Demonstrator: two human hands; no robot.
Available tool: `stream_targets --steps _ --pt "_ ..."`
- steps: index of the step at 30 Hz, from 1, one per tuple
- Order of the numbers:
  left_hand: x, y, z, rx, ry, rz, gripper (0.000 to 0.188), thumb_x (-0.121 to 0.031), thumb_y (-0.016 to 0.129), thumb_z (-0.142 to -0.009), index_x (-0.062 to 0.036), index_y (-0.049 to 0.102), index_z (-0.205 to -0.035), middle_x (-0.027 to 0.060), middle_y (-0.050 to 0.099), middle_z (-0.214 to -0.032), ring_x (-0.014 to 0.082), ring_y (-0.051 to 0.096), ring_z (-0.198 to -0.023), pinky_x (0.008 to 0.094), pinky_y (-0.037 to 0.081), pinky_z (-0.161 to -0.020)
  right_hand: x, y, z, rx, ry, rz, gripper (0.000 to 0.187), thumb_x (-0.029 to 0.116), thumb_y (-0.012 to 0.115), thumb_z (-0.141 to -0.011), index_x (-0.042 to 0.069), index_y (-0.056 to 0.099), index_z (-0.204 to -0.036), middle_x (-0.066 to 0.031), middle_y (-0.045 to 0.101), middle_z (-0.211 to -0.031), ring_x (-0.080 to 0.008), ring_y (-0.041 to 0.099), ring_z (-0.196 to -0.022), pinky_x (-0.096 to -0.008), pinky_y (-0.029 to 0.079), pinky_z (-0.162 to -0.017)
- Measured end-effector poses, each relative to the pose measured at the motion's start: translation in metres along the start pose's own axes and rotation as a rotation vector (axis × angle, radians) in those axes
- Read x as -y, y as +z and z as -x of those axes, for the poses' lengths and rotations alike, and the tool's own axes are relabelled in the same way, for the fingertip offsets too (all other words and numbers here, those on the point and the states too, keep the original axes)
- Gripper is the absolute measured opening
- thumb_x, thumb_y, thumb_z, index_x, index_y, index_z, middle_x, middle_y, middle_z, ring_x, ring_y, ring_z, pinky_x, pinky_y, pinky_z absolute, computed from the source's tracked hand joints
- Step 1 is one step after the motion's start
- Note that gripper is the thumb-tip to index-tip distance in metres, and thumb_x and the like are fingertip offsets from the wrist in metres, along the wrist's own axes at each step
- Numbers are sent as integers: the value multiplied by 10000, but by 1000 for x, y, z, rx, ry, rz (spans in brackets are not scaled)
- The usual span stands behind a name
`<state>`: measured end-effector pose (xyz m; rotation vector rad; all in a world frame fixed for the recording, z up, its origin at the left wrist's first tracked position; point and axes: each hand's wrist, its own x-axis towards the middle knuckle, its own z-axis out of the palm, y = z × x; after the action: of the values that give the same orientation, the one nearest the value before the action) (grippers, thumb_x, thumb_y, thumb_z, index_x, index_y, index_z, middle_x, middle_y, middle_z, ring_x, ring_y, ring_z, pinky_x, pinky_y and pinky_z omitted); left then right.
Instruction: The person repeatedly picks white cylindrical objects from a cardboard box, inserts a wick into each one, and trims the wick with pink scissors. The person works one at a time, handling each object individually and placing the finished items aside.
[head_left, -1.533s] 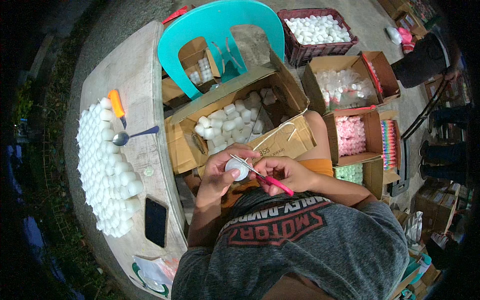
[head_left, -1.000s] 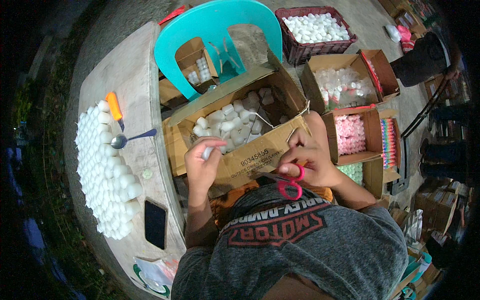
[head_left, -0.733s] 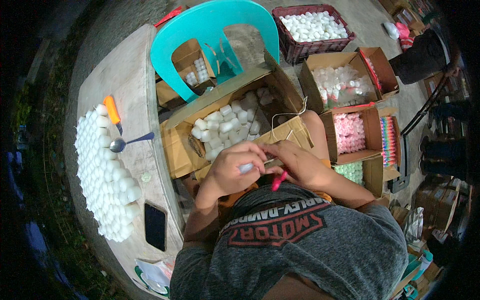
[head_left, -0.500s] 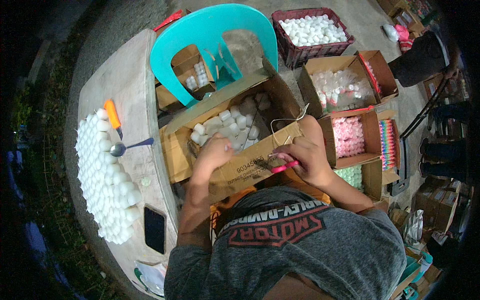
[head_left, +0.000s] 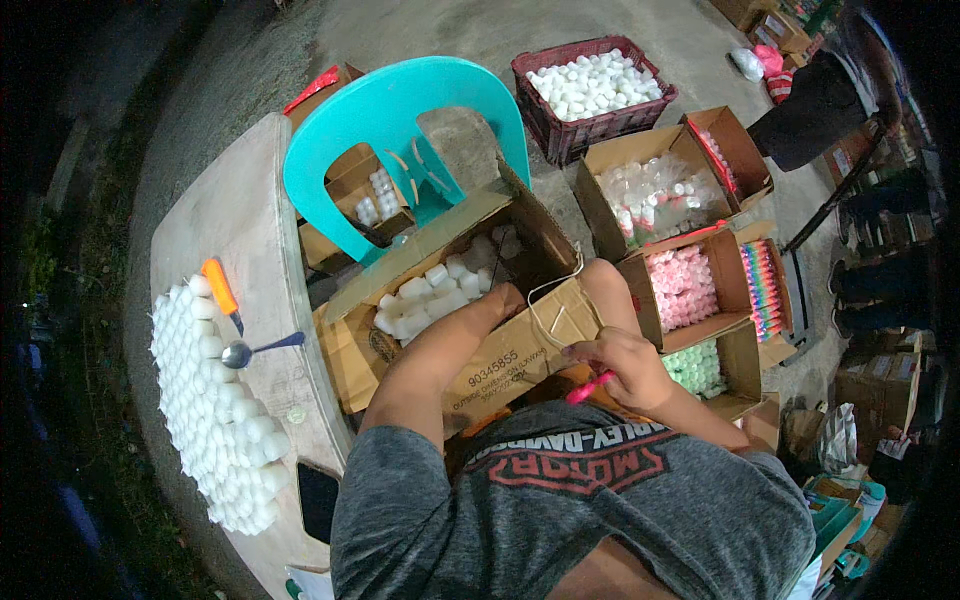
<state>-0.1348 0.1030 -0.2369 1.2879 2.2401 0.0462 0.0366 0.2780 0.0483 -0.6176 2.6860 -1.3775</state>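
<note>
An opened cardboard box [head_left: 500, 365] stands tilted in front of me, holding many small white rounded pieces [head_left: 430, 297], some inside clear plastic. My left hand [head_left: 502, 302] reaches over its near wall into the right part of the box; its fingers are mostly hidden. Outside that wall, my right hand [head_left: 632, 368] is closed around scissors with pink handles [head_left: 590, 388]; their blades cannot be made out. A thin pale string [head_left: 540, 318] loops over the box's right corner, near my right fingers.
On the pale table [head_left: 240, 200] at left lie rows of white pieces [head_left: 205, 410], an orange-handled cutter [head_left: 220, 287], a spoon [head_left: 260, 349] and a phone [head_left: 318, 500]. A teal chair [head_left: 400, 90] stands beyond the box. A dark red crate [head_left: 590, 130] and boxes of pink pieces [head_left: 684, 285] stand right.
My left hand has moved right and deeper into the box. My right hand with the scissors has lowered slightly toward me. The whole view has shifted.
</note>
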Motion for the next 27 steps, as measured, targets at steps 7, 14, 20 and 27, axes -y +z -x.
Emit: stream_targets --steps 7,14,20,27 --pt "7 4 -7 -10 39 -88 432 -211 634 -750 -68 528 -1144 196 589 -1007 321 574 -880 376 466 -781 -4 27 -4 -265 160 -132 171 12 606 -767 29 551 -928 -115 538 -762 -303 554 -735 -369 454 -644" --pt "17 -29 32 -305 -61 269 480 -210 657 -753 -89 494 -1188 184 598 -987 310 583 -835 361 473 -755 -7 18 -12 -171 -102 11 100 72 634 -773 36 576 -845 -96 544 -785 -280 525 -749 -359 422 -684" --pt "-78 -123 164 -587 -68 2273 389 -250 573 -880 -68 452 -1202 108 568 -1005 197 568 -864 362 491 -775 -15 33 -34 -104 -238 -132 132 83 632 -772 56 584 -891 -97 544 -787 -276 523 -768 -363 413 -690" --pt "-124 -114 224 -916 95 2747 370 -314 495 -926 -10 487 -1137 116 574 -1092 208 568 -944 336 480 -852 16 54 -70 -6 -208 -39 212 41 585 -782 28 568 -992 -137 486 -879 -321 526 -772 -375 441 -686"
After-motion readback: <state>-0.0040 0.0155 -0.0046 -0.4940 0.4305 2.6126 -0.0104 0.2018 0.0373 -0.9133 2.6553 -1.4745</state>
